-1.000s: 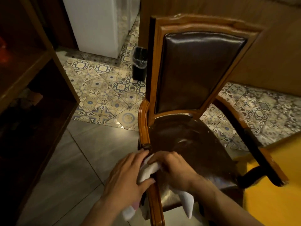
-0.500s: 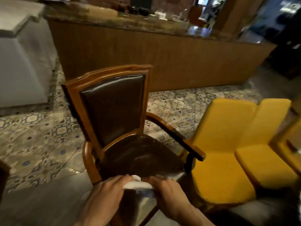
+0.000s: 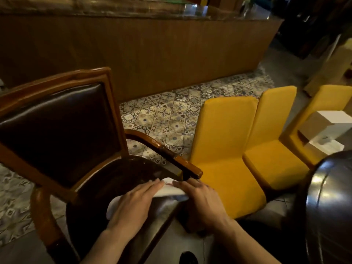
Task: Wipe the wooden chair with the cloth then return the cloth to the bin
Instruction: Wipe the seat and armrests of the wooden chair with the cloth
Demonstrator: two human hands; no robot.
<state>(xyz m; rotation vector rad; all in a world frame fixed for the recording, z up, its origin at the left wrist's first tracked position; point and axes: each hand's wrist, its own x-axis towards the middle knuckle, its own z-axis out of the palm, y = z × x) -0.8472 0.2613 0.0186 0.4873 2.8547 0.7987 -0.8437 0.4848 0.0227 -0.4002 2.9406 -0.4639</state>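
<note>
The wooden chair (image 3: 108,103) with dark leather back and seat fills the lower left. A white cloth (image 3: 169,189) lies on the front right part of its seat, close to the right armrest (image 3: 182,162). My left hand (image 3: 133,204) lies flat on the cloth's left part, fingers stretched forward. My right hand (image 3: 198,201) presses on the cloth's right edge, near the armrest post. Most of the cloth is hidden under both hands. The bin is out of view.
Three yellow padded chairs (image 3: 224,141) stand in a row right of the wooden chair. A long wooden counter (image 3: 152,54) runs across the back. A dark leather chair back (image 3: 331,206) rises at the lower right. A white box (image 3: 327,128) sits at the right. Patterned floor tiles (image 3: 165,119) lie between.
The view swung right, away from the left armrest and the bin. Both hands carried the cloth from the left armrest across the seat to the right side.
</note>
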